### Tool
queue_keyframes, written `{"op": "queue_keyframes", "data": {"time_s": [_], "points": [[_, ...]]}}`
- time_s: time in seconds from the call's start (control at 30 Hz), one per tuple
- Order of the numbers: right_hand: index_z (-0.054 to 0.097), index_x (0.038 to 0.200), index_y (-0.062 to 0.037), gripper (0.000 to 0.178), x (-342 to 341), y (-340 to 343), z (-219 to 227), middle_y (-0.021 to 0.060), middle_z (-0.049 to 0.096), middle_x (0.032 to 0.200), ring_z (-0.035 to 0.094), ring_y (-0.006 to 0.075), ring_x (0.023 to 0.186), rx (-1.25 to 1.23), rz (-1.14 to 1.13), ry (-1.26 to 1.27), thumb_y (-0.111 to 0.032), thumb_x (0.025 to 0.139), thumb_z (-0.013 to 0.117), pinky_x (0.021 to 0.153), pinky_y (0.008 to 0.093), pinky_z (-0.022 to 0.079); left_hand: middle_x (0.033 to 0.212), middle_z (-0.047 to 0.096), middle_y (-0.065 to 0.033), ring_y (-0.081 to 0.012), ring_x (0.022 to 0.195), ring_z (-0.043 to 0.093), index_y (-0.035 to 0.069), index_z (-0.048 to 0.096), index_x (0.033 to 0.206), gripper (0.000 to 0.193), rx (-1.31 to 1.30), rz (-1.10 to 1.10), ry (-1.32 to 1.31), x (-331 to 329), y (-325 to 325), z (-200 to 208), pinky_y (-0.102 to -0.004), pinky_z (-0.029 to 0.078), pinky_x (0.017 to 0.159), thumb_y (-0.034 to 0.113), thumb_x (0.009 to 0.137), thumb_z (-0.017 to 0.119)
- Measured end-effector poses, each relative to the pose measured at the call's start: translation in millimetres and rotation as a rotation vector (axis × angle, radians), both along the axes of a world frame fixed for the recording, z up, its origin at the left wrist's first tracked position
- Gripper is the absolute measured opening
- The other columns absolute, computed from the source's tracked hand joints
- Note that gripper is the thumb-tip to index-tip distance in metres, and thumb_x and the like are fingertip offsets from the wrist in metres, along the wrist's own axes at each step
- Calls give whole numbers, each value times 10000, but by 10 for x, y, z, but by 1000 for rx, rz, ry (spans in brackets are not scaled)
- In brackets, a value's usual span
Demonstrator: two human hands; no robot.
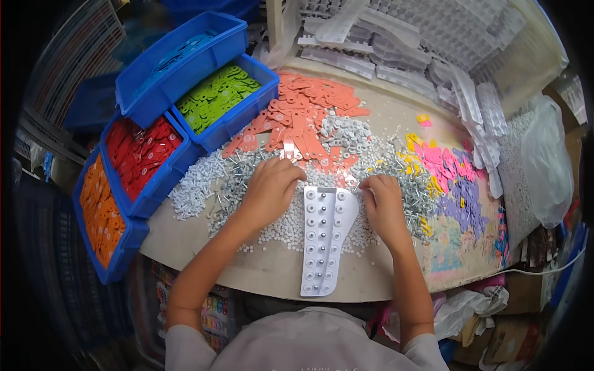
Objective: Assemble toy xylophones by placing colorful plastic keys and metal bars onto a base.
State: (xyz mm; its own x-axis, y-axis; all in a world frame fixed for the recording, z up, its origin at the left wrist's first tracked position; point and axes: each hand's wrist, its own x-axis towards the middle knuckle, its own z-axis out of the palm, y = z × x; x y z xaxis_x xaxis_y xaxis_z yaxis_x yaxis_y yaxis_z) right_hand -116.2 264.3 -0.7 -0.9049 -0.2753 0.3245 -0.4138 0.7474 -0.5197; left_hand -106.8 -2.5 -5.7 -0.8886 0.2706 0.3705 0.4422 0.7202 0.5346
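A white plastic jig (322, 241) lies between my hands, with rows of round sockets along both sides and small metal balls or pin heads down its middle groove. My left hand (270, 188) is closed just beyond the jig's upper left, fingers curled over the pile of small parts; what they pinch is hidden. On the other side, my right hand (385, 201) has thumb and fingertips together over small white pieces (365, 232); anything in that pinch is too small to name. Coral flat plastic strips (303, 127) spread out beyond my fingertips.
Blue bins hold lime green strips (216, 96), red strips (143, 154), orange strips (99, 207) and blue strips (182, 55). White pegs (198, 188) and metal pins (417, 198) lie in heaps. Pink pieces (436, 162) and purple pieces (464, 204) are at right, near a plastic bag (554, 167).
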Motion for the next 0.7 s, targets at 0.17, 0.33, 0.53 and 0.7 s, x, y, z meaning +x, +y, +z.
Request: {"op": "queue_keyframes", "data": {"time_s": [0.17, 0.33, 0.53, 0.7], "points": [[678, 905, -25, 78, -431, -196, -54, 145, 660, 889, 582, 336, 875, 81, -31, 51, -82, 863, 644, 796, 427, 460, 908, 646, -95, -294, 939, 597, 65, 695, 916, 89, 25, 51, 23, -634, 159, -93, -418, 437, 864, 77, 830, 678], [679, 855, -31, 96, -771, -335, -340, 149, 670, 801, 612, 357, 798, 172, -62, 150, -123, 828, 682, 742, 458, 478, 831, 658, -96, -296, 877, 624, 56, 699, 847, 98, -60, 117, 102, -1088, 348, -350, -424, 456, 832, 139, 798, 718], [642, 852, -46, 108, -784, -409, -419, 136, 650, 800, 606, 357, 803, 191, -98, 173, -129, 809, 695, 734, 452, 482, 856, 646, -103, -299, 890, 610, 66, 675, 786, 137, -95, 148, 52, -1153, 436, -427, -443, 454, 793, 171, 774, 762], [608, 878, -27, 114, -788, -356, -421, 156, 638, 869, 598, 350, 849, 102, -64, 134, -72, 813, 690, 766, 442, 490, 799, 654, -99, -251, 853, 634, 16, 627, 795, 183, 86, 130, -67, -960, 489, -208, -374, 483, 747, 150, 806, 751]]}}
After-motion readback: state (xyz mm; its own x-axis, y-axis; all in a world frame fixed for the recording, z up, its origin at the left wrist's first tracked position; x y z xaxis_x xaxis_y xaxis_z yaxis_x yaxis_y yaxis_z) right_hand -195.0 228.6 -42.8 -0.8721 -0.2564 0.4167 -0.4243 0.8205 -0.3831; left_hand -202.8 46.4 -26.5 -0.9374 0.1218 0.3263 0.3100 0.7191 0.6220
